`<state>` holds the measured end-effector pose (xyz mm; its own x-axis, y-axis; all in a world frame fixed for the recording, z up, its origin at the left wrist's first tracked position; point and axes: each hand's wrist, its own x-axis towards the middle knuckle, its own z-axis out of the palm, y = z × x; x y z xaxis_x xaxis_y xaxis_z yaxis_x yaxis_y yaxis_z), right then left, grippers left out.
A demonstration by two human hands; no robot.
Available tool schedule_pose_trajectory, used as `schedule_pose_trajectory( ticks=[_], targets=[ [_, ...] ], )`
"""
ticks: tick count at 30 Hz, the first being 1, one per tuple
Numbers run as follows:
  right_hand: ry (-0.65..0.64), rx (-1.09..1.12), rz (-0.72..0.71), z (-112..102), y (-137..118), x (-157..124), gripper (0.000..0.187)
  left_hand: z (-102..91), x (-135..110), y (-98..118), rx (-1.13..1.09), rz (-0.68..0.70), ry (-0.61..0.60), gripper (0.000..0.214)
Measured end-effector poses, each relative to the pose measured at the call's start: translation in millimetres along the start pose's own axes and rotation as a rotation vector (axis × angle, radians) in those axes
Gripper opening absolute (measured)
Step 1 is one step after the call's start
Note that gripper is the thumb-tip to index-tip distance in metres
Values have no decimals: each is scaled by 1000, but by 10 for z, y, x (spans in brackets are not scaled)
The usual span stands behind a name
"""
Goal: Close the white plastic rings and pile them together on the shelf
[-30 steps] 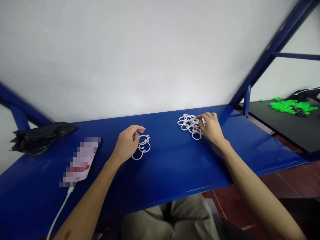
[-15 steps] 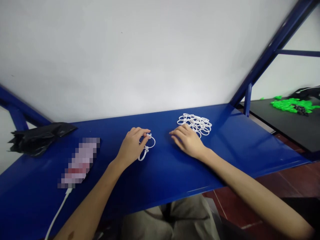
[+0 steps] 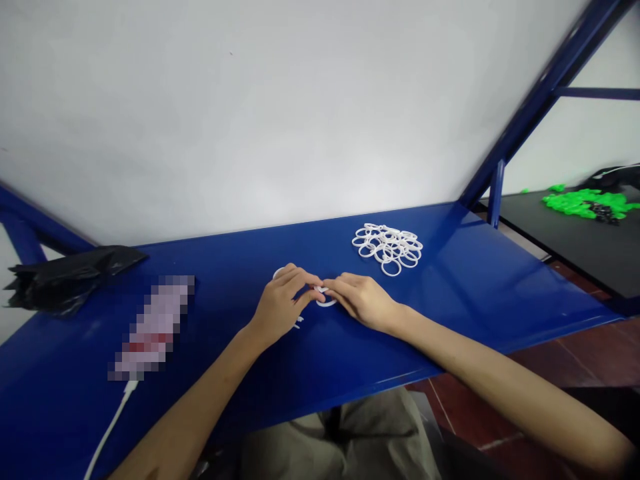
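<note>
My left hand [image 3: 281,303] and my right hand [image 3: 363,300] meet fingertip to fingertip over the middle of the blue table [image 3: 475,293]. Between them both pinch a small white plastic ring [image 3: 326,300]. More linked white rings [image 3: 279,273] peek out behind and under my left hand, mostly hidden by it. A loose pile of white rings [image 3: 389,245] lies farther back to the right, apart from both hands.
A blurred-out phone [image 3: 153,327] with a white cable [image 3: 113,423] lies at the left. A crumpled black bag [image 3: 65,275] sits at the far left. A black side table [image 3: 575,247] on the right carries green parts [image 3: 583,202].
My right hand left the ring pile and came leftward to meet my left hand. The left hand lifted its linked rings and shifted slightly right.
</note>
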<state>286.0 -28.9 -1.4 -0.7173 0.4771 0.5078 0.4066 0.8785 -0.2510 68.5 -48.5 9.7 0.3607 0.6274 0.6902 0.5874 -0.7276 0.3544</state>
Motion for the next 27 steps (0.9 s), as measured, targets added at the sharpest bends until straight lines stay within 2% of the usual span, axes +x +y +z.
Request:
schedule_pose_trajectory(
  ticks=[5,10,13,18,20,22,24,27],
  targets=[
    [-62,0,-59,-14,-26,-15,34,20,-11,11,-34,120,-6,15],
    [-89,-58,-186,-23,0,-36,35,32,-47,19,-37,152,-75,21],
    [-119,-88,-157,-11,-8,-20,34,49,-55,-10,-16,141,-115,24],
    [-65,-73,24,-46,24,41,31,15,-15,-33,68,19,-96,10],
    [7,-92,126,-111,129,35,31,-81,11,-25,100,-64,-141,15],
    [104,-153,266,-215,292,-2,29,-230,35,-21,110,-147,-234,21],
    [189,-226,427,-347,474,-63,23,-402,49,-34,81,-213,-390,23],
    [194,-318,648,-528,680,-160,14,-594,41,-89,1,-258,-634,23]
  ],
)
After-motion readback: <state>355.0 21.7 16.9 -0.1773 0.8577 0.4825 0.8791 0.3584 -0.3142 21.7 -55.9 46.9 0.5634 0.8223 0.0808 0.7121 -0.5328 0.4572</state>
